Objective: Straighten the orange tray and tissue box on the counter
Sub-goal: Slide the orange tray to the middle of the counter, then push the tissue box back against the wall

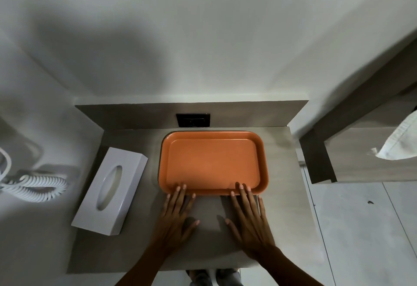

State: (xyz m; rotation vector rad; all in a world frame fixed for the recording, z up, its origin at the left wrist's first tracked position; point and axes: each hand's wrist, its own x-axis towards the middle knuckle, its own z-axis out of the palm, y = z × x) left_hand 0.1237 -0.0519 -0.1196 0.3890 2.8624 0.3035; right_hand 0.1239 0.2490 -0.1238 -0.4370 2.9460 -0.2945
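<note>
An empty orange tray [212,163] lies on the grey counter [135,252], its far edge close to the back panel and roughly square to it. My left hand [178,213] and my right hand [248,215] lie flat on the counter, fingers spread, with their fingertips resting on the tray's near rim. Neither hand grips anything. A white tissue box [110,192] with an oval slot lies left of the tray, skewed, its far end turned to the right.
A black wall socket [193,120] sits in the back panel behind the tray. A white coiled cord [36,187] hangs at the left. At the right stands a wooden shelf unit [352,150] with a white cloth [401,143]. The floor shows beyond the counter's right edge.
</note>
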